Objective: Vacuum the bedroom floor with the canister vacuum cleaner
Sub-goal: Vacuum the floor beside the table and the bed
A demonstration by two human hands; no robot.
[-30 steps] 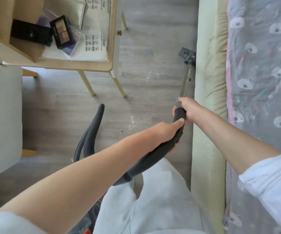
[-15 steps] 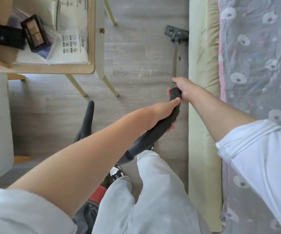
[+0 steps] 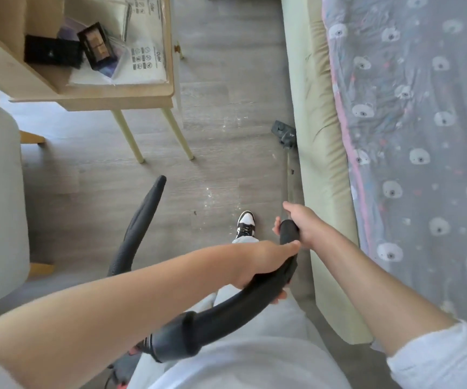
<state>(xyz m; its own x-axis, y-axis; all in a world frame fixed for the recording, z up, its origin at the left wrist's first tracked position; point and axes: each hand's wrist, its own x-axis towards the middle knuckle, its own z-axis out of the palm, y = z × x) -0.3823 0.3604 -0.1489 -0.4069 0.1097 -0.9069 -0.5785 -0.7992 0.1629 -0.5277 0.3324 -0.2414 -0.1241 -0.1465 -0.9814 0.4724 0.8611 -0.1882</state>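
From the head view, we gripped the black handle with our right hand and the hose with our left hand, keeping the floor nozzle tight against the bed base, probably for edge dust.

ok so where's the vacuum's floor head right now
In the head view, the floor head sits on the wood floor right of centre, tight against the bed's green side, across from the wooden table's legs.
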